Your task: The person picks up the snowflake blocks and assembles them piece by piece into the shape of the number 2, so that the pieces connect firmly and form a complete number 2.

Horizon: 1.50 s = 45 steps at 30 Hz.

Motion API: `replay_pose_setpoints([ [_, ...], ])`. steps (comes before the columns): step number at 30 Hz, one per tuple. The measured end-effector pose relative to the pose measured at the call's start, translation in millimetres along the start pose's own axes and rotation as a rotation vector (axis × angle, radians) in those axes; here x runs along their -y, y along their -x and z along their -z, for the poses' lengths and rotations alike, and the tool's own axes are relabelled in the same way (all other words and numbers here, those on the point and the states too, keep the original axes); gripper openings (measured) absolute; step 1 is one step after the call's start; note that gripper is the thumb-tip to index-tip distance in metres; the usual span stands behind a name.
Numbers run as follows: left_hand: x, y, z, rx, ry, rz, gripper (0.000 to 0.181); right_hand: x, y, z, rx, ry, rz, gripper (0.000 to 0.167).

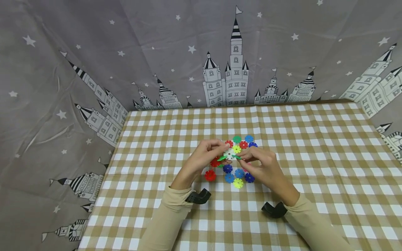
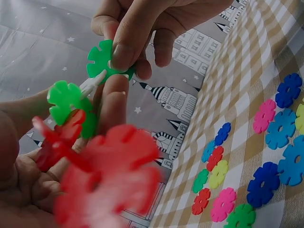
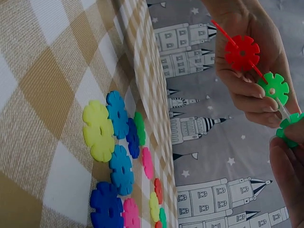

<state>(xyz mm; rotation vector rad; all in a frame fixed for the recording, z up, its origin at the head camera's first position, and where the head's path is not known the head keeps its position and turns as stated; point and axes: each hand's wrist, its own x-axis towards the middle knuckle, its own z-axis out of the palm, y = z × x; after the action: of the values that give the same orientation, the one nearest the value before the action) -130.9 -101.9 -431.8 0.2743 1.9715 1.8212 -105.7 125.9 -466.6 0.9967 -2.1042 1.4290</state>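
Disc chain (image 3: 279, 86) in curled left hand (image 1: 202, 157), green end (image 2: 100, 58) half-hidden in pinching right hand (image 1: 263, 162)

The head view looks forward and down on the counter (image 1: 141, 167) from farther back, while both wrist views, close in and rolled sideways, share the hands (image 1: 265, 162) and discs (image 1: 239, 173).

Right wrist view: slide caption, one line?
Left hand and right hand hold a chain of red, green and white discs; loose discs lie on a checked cloth.
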Motion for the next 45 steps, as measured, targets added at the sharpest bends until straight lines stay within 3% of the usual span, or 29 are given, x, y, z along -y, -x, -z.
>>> replay_pose_setpoints([
  [9,0.7,2.8,3.6,0.055,0.030,-0.018,0.023,0.0,0.2,0.5,0.029,0.016,-0.061,0.028],
  [16,0.7,3.4,6.0,0.033,-0.074,-0.039,0.020,0.0,0.3,0.6,0.021,0.009,-0.075,0.027],
  [23,1.1,2.9,6.4,0.022,-0.088,-0.031,0.020,-5.2,0.8,1.0,0.028,-0.017,-0.098,0.027],
  [26,1.5,2.7,7.7,0.004,-0.099,-0.029,0.021,-10.1,0.4,4.6,0.107,-0.022,-0.224,0.027],
  [30,1.0,3.4,10.0,-0.012,-0.127,-0.035,0.021,-20.2,0.3,12.4,0.348,0.053,-0.472,0.027],
  [34,-0.1,4.2,10.8,-0.020,-0.131,-0.034,0.021,-30.1,3.4,15.9,0.534,0.160,-0.569,0.029],
  [38,-0.4,4.6,11.0,-0.025,-0.128,-0.034,0.019,-35.3,6.2,16.0,0.590,0.205,-0.588,0.028],
  [45,0.3,4.1,11.2,-0.014,-0.126,-0.045,0.020,-39.4,8.1,16.9,0.593,0.188,-0.638,0.021],
])
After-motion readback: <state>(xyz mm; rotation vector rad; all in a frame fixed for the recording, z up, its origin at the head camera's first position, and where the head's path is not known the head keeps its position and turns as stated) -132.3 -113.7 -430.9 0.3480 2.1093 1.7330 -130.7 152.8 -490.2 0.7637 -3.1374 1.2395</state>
